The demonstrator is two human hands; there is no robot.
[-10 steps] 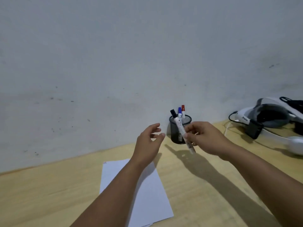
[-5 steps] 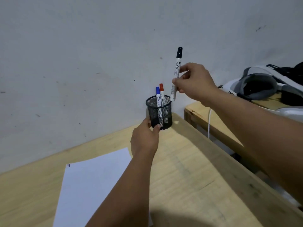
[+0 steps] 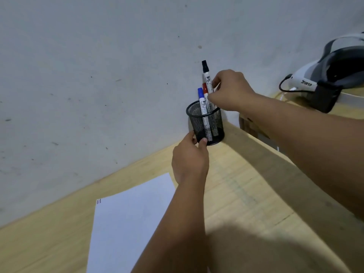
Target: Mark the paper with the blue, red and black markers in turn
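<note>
soft dim light, arm shadows, slight blur

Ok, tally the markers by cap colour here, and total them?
Black-capped white marker, gripped by the right hand: 1
Blue-capped white marker in the black mesh cup: 1
Red-capped white marker in the cup: 1
Total: 3

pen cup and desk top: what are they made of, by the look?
Pen cup: looks like black metal mesh, matte; the marker barrels show through its fine open weave, and it has a solid rim and base band. Desk top: pale wood or wood-look laminate, satin; faint straight grain lines run along it. Which of the two cannot be told.
</note>
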